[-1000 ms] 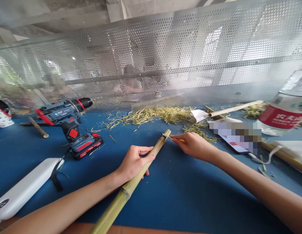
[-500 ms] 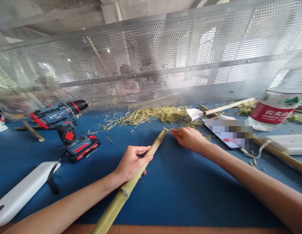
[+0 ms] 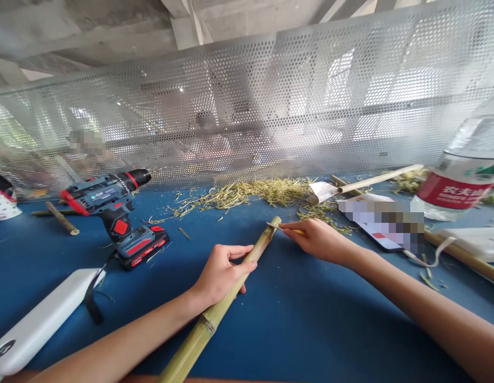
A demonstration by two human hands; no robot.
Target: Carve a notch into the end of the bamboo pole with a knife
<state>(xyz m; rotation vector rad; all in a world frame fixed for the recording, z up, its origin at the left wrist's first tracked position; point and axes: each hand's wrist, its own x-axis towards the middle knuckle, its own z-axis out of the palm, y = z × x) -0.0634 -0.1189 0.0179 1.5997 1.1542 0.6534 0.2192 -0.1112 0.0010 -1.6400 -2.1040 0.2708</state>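
Observation:
A bamboo pole [image 3: 191, 348] runs up from the bottom edge toward the middle of the table, its far end raised slightly. My left hand [image 3: 225, 271] is wrapped around it above a node, thumb on top. My right hand [image 3: 320, 239] pinches a small carving knife [image 3: 292, 230] with a yellowish handle. The knife's short metal blade touches the pole near its far end. My fingers hide most of the handle.
A cordless drill [image 3: 119, 218] stands left, near a white power bank [image 3: 47, 319]. Bamboo shavings [image 3: 254, 192] lie along the perforated metal screen [image 3: 247, 106]. To the right are a water bottle [image 3: 458, 186], a badge card [image 3: 366, 223] and more bamboo pieces [image 3: 380, 178].
The knife blade now lies across the pole near its tip, where before it was at the end. The pole seems turned slightly. The whole view has shifted a little.

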